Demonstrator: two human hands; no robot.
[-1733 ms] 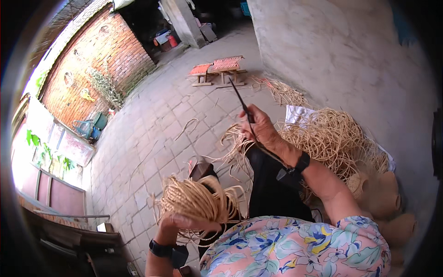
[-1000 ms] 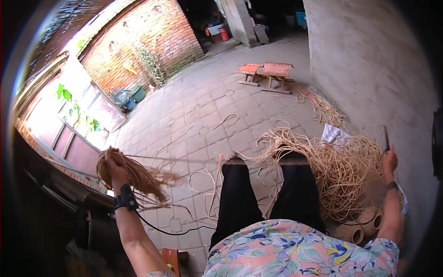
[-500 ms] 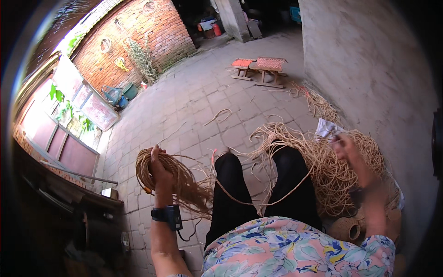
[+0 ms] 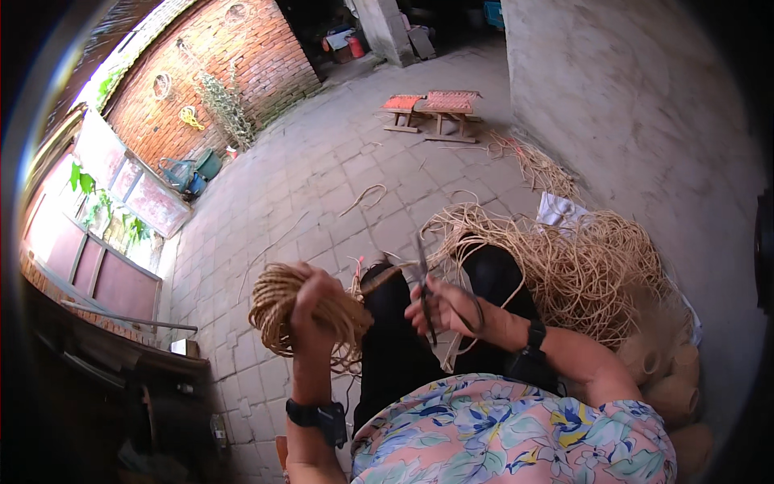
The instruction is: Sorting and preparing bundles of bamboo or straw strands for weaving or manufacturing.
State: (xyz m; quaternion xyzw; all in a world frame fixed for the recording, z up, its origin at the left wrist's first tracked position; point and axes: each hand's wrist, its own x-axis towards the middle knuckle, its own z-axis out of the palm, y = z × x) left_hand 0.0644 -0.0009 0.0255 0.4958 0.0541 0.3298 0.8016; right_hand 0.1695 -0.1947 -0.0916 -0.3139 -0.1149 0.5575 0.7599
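Note:
My left hand (image 4: 316, 310) grips a coiled bundle of tan cane strands (image 4: 280, 309), held up in front of my knees. A strand runs from the coil toward my right hand (image 4: 442, 306), which holds dark scissors (image 4: 422, 284) with the blades pointing up, close beside the coil. Both wrists wear dark watches. My legs in black trousers (image 4: 395, 339) stretch out below the hands.
A big loose heap of cane (image 4: 588, 266) lies on the paving to my right, against a grey wall (image 4: 645, 121). Woven pieces (image 4: 669, 387) sit by my right elbow. Two low stools (image 4: 431, 109) stand ahead. A brick wall (image 4: 218, 73) rises at the far left.
My left hand has brought the coil in from the far left to the middle. My right hand has come in from the heap, and the scissors now stand between the hands.

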